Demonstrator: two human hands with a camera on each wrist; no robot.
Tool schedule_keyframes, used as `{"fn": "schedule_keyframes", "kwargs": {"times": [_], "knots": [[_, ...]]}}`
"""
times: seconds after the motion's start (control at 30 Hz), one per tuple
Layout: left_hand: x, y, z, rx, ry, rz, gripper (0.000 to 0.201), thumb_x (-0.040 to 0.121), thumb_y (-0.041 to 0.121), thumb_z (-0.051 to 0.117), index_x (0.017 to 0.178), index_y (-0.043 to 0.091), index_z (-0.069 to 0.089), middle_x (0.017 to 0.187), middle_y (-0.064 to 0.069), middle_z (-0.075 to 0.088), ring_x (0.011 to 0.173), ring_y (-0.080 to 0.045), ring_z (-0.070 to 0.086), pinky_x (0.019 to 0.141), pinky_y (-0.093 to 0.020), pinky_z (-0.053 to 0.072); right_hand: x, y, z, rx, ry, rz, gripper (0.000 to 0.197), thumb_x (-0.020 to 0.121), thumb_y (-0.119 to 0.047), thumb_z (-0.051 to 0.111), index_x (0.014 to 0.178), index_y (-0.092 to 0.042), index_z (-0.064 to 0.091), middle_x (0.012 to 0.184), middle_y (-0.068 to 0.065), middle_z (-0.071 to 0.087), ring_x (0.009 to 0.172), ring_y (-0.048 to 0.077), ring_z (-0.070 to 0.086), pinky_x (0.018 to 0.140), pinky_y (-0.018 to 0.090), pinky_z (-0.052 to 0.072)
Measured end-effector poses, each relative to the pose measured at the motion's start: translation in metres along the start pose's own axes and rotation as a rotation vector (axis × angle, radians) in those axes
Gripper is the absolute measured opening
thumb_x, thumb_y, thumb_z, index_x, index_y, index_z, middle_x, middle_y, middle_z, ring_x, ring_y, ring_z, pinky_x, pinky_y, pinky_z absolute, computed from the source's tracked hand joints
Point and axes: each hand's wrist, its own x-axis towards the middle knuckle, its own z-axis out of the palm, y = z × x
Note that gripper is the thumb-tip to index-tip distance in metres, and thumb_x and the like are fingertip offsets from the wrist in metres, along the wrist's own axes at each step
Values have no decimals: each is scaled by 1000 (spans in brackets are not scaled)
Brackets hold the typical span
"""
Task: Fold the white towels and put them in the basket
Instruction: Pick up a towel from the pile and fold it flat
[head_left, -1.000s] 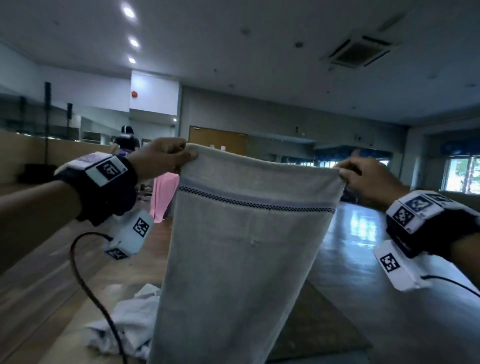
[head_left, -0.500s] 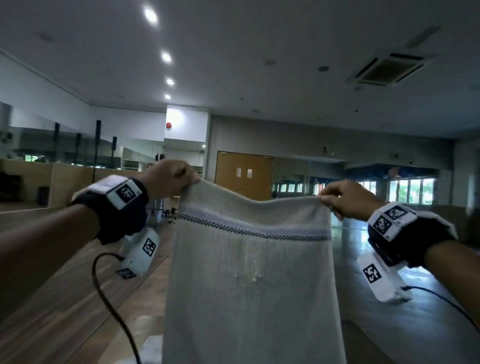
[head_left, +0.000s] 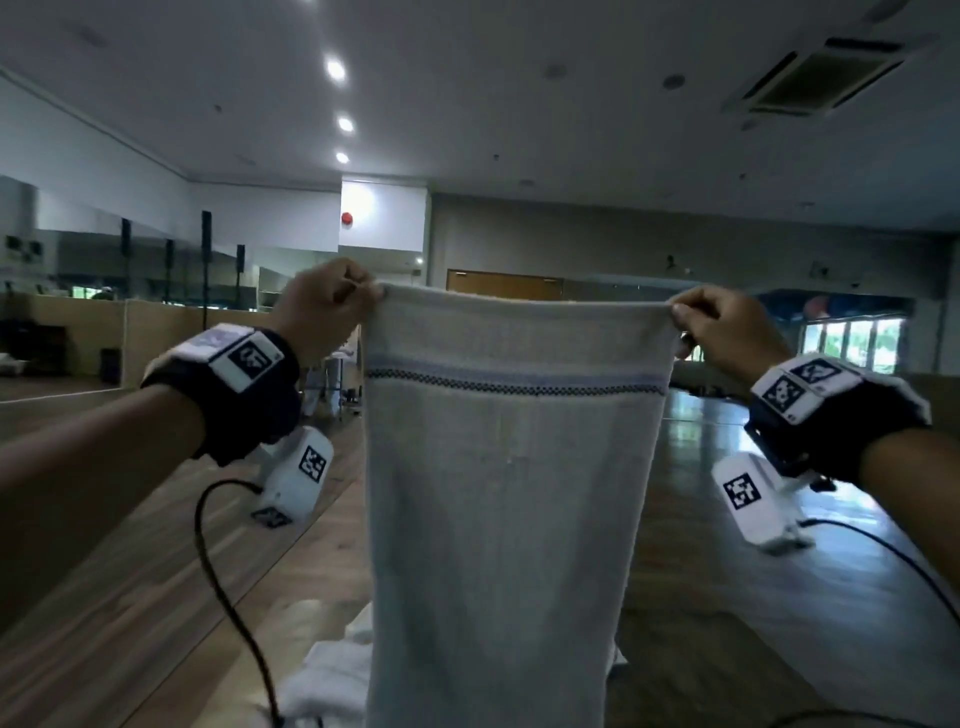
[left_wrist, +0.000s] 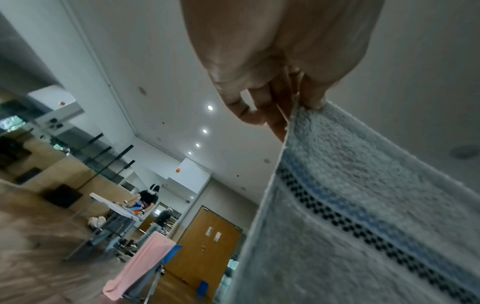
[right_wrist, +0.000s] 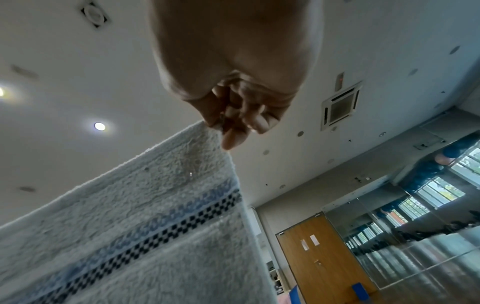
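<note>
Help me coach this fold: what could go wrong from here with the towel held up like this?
Both grips are shallow: the left hand and right hand pinch only the top corners of the towel, so a corner might slip. Its lower end hangs near the crumpled white towels below and could snag or drag them.

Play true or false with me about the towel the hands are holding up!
1. The left hand pinches one top corner of the white terry towel with the blue and black checked stripe. True.
2. The right hand hangs free and holds nothing. False: it pinches the other top corner.
3. The towel is folded into a small square. False: it hangs down open and long between both hands.
4. More crumpled white towels lie below the hanging one. True.
5. The stripe runs across near the towel's top edge. True.
</note>
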Motion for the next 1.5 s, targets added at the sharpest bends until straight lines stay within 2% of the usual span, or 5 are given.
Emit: {"fn": "schedule_keyframes", "kwargs": {"times": [0.57, 0.7, 0.97, 1.37, 1.5], "knots": [[-79, -56, 78, -150, -119, -139, 18, 91, 25, 58, 93, 7, 61, 81, -4, 59, 69, -12, 52, 61, -24, 45, -68, 76, 42, 13, -232, 205, 11, 92, -12, 54, 88, -11, 64, 70, -3, 57, 59, 9, 47, 57, 22, 38], [-148, -92, 107, -123, -366, -187, 16, 90, 16, 59, 75, 18, 55, 65, 5, 56, 54, 0, 54, 49, -6, 40, -109, 114, 73, -32, -388, 269, 10, 92, -7, 53, 90, -8, 63, 74, -1, 58, 65, 8, 50, 57, 16, 41], [-331, -150, 162, 37, -1006, -294, 24, 88, 16, 59, 73, 27, 45, 72, 6, 56, 69, -19, 54, 64, -25, 42, -247, 222, 159, -353, -1083, 389, 10, 91, -11, 56, 92, -8, 65, 95, 10, 66, 84, 17, 55, 77, 28, 40], [-404, -153, 189, 305, -1143, -88, 13, 87, 30, 53, 96, 21, 49, 101, 1, 58, 81, -25, 55, 64, -29, 33, -368, 238, 188, -266, -1013, 342, 7, 93, -11, 48, 88, -11, 52, 110, 15, 66, 100, 32, 60, 86, 46, 48], [-406, -145, 182, 268, -1122, -94, 10, 87, 30, 52, 86, 22, 45, 82, 5, 55, 69, -21, 52, 54, -28, 31, -370, 236, 168, -321, -992, 334, 10, 94, -20, 48, 87, -27, 50, 79, -4, 64, 79, 25, 62, 72, 37, 45]]}}
